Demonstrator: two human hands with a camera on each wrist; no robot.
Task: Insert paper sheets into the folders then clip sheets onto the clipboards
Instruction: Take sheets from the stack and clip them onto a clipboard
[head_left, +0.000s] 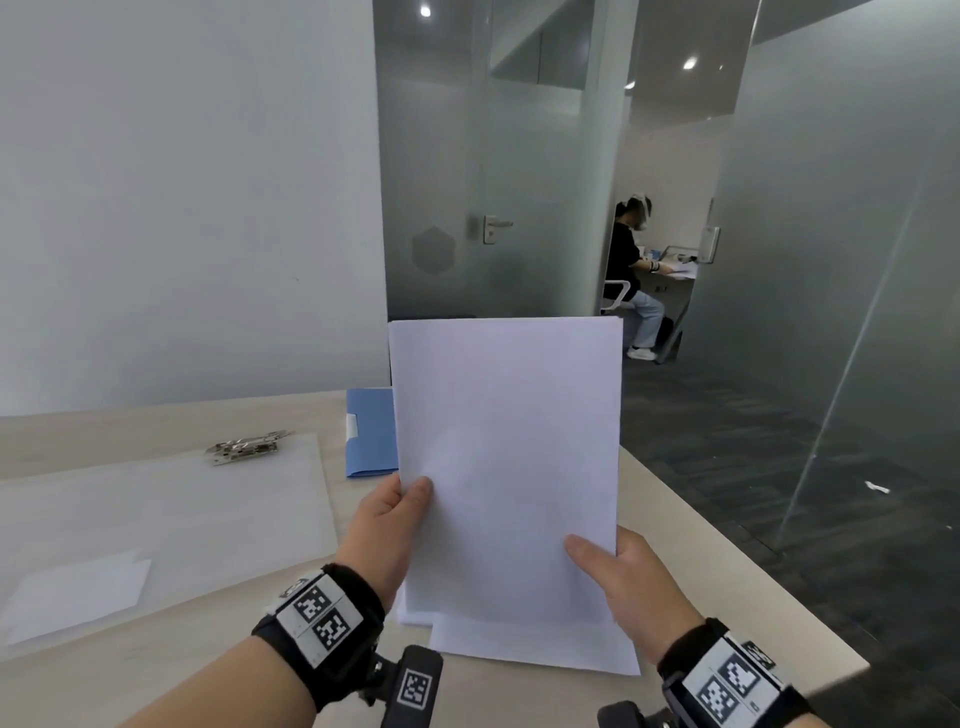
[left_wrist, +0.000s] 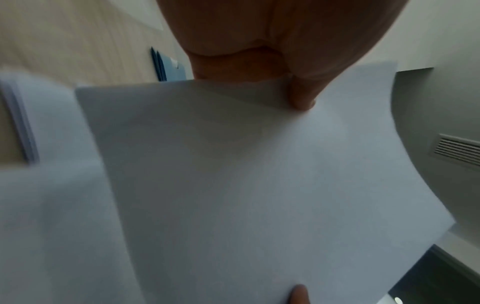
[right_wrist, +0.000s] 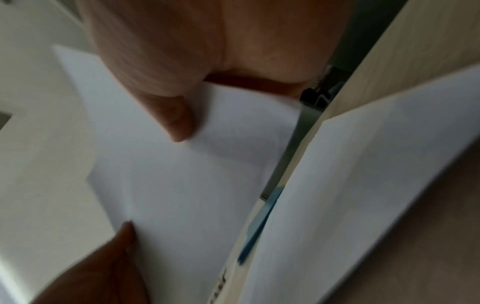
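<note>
Holding paper sheets (head_left: 506, 457) upright, left hand (head_left: 384, 525) and right hand (head_left: 628, 577) pinching side edges; blue folder (head_left: 370, 431) lies behind-left, nearer left hand.

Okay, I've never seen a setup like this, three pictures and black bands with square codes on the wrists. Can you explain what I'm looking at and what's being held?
No machine here: a person works with bare hands and wears three cameras. The big picture comes from the head, looking down at a table. The other two come from the wrist bands and look along each hand, so they are close and blurry.

The left hand and the right hand each pinch a side edge of the white paper sheets, raised upright above the table. More paper lies flat beneath. On the table are also a translucent clipboard with a metal clip and a blue folder. Another person sits far behind.
</note>
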